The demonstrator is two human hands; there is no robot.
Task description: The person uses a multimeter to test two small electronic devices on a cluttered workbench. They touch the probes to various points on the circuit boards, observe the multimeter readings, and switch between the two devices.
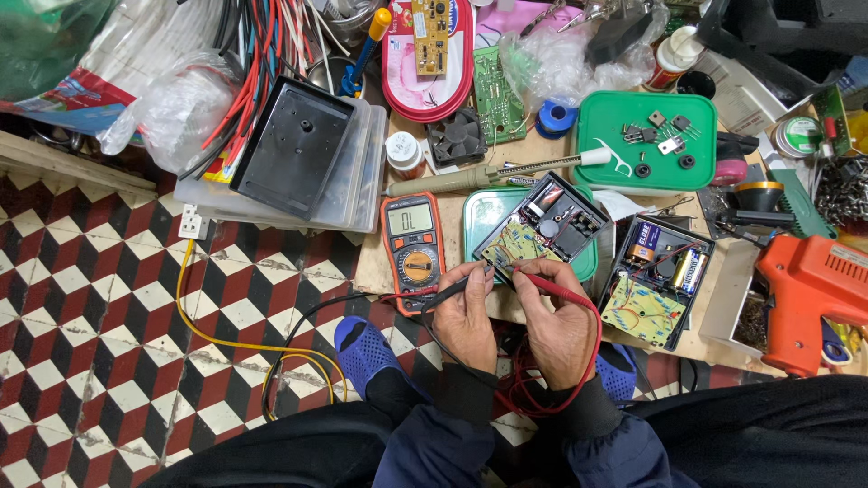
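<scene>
My left hand grips a black test probe whose tip reaches the yellow-green circuit board inside an opened black case. My right hand grips a red test probe with its tip on the same board. That case lies on a green lid. An orange multimeter lies just left of my hands, its red and black leads looping down past my wrists. A second opened black case, with batteries and a circuit board, sits to the right.
A soldering tool lies behind the case. A green tray holds small parts. An orange glue gun sits at the right. A black box rests on clear plastic cases at the left. A yellow cable crosses the checkered floor.
</scene>
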